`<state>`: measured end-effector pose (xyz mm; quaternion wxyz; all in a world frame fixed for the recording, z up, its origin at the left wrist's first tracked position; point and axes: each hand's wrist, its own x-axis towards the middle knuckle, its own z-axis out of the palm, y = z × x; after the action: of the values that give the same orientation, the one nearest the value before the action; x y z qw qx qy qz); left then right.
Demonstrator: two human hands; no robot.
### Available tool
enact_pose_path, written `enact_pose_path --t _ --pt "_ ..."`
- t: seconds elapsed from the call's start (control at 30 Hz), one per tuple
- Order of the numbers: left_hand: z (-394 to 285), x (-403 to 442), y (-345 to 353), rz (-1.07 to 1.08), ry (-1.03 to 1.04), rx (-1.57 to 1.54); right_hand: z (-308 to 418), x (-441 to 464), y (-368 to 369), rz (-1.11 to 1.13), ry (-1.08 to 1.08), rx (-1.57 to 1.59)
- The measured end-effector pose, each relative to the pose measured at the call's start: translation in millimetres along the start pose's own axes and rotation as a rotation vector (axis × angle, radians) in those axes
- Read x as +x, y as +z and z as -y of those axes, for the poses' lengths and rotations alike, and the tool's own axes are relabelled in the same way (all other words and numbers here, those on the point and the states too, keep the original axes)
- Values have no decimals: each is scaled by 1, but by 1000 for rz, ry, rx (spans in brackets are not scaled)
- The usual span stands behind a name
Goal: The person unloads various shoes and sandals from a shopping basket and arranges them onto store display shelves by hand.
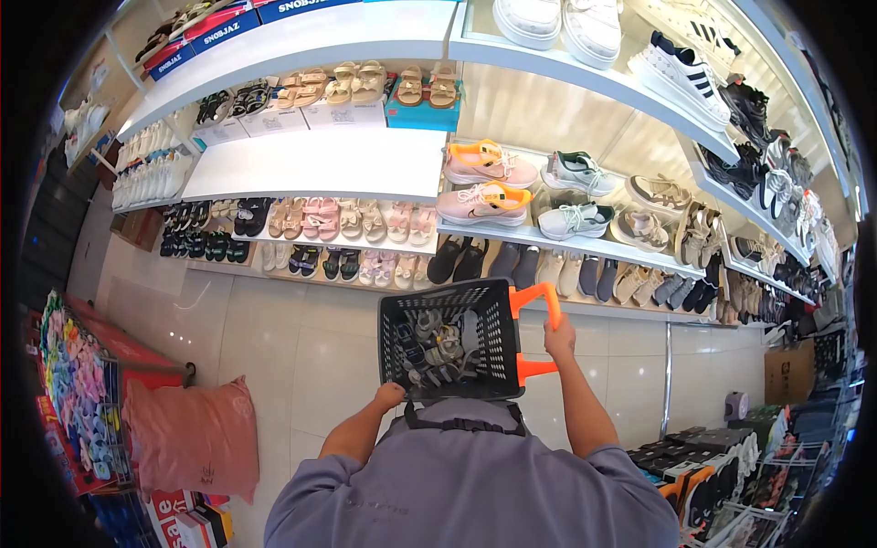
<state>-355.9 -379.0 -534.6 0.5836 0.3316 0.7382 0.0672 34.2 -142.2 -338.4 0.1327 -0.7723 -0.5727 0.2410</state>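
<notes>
A black plastic shopping basket (pixel 499 340) with an orange handle (pixel 535 369) is held in front of my body, above the tiled floor. My right hand (pixel 559 338) is closed around the orange handle on the right side. At the near left corner, my left hand (pixel 390 395) grips the basket's rim; its fingertips are partly hidden. Inside the basket lies a jumble of small grey and clear pieces (pixel 445 343), with a few dark and yellowish bits, too small to name.
Ahead stand white shelves (pixel 315 166) with sandals, and pink sneakers (pixel 484 203) further right. A reddish sack (pixel 194 434) sits on the floor at left, beside a rack of colourful slippers (pixel 82 393). Shoe boxes (pixel 694 452) are stacked at right, near a cardboard carton (pixel 789 372).
</notes>
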Motion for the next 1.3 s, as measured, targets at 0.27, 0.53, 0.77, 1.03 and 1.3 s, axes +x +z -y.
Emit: enact_pose_path --t 0.27,0.53,0.77,1.03,1.3 --pt "-37 -14 8 -116 174 152 28 -8 -3 440 143 603" --pt "-57 1 -30 -155 194 391 36 -20 3 592 171 817" --pt "-108 8 -31 -69 334 222 44 -40 17 536 195 838" --pt "-90 29 -65 24 474 324 52 -65 57 88 130 329" --pt "52 38 -194 60 284 492 121 -110 71 -156 254 -294"
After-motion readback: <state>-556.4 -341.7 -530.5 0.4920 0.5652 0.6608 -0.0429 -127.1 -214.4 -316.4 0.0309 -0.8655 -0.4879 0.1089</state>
